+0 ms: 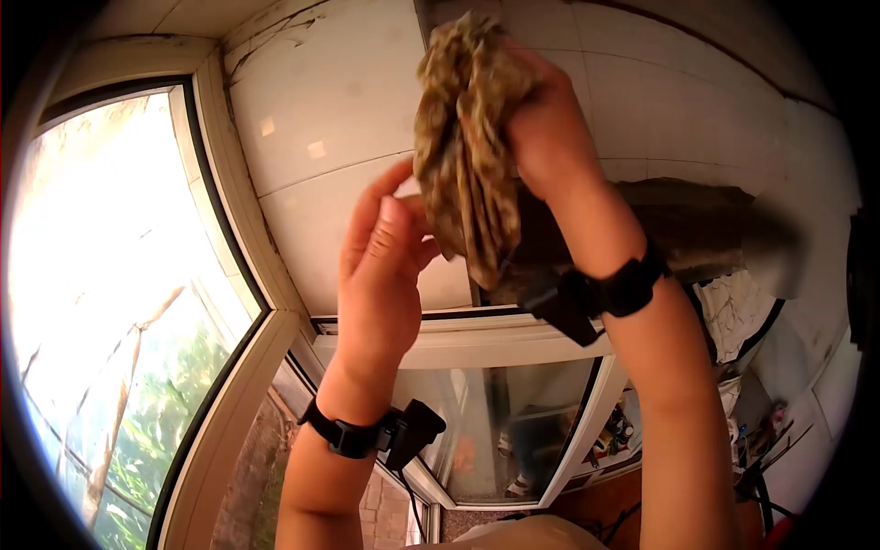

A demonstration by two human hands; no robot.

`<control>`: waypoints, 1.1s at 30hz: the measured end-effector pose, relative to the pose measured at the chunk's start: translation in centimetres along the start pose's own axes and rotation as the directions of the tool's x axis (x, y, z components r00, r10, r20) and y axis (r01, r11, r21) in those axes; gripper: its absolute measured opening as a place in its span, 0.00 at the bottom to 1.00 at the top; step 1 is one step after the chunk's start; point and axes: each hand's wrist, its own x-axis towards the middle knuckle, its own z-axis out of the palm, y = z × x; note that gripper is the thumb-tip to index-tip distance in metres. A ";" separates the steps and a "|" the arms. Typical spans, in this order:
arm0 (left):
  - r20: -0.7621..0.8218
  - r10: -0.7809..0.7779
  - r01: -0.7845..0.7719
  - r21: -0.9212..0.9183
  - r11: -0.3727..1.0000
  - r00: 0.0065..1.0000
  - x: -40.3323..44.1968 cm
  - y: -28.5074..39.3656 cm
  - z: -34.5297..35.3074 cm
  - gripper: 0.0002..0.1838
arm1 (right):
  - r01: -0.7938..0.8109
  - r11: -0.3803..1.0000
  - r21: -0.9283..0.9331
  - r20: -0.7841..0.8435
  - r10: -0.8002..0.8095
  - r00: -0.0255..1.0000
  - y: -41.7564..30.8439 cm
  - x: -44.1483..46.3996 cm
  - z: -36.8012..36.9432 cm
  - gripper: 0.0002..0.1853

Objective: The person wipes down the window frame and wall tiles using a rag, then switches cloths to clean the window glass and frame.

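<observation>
A crumpled camouflage-patterned cloth (466,151) hangs in gathered folds high in the middle of the view. My right hand (547,124) grips it from the right side, near its upper part, with the fingers partly hidden behind the folds. At the cloth's lower left edge is my left hand (380,243), thumb upward and fingers curled; a small flap of the cloth appears pinched there, and some fingertips are hidden. Both wrists wear black straps with a small black device, on the left (367,433) and on the right (596,298).
A bright framed window (137,275) stands at left, with plants outside. Beyond my hands is a white tiled surface (316,101). A dark brown cloth-like item (687,220) lies behind my right forearm. Below are a glass pane (500,431) in a white frame and, at right, cluttered items (619,431).
</observation>
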 end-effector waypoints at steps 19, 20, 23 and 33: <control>0.418 -0.211 -0.404 0.908 0.107 0.883 -6.6 -7.2 -3.3 0.38 | -0.611 0.685 -0.396 -0.240 0.565 0.789 15.9 4.5 0.2 0.41; 0.432 -0.201 -0.421 0.902 0.098 0.879 -6.5 -7.0 -4.2 0.38 | -0.577 0.721 -0.383 -0.232 0.530 0.816 15.9 5.6 0.0 0.38; 0.448 -0.294 -0.463 0.886 0.018 0.844 -6.1 -6.9 -6.0 0.41 | -0.463 0.806 -0.370 -0.197 0.419 0.887 16.5 9.0 0.0 0.35; 0.456 -0.278 -0.480 0.877 -0.019 0.845 -5.0 -9.2 -6.2 0.46 | 0.014 0.941 -0.339 0.215 0.063 0.975 19.6 5.8 -0.2 0.25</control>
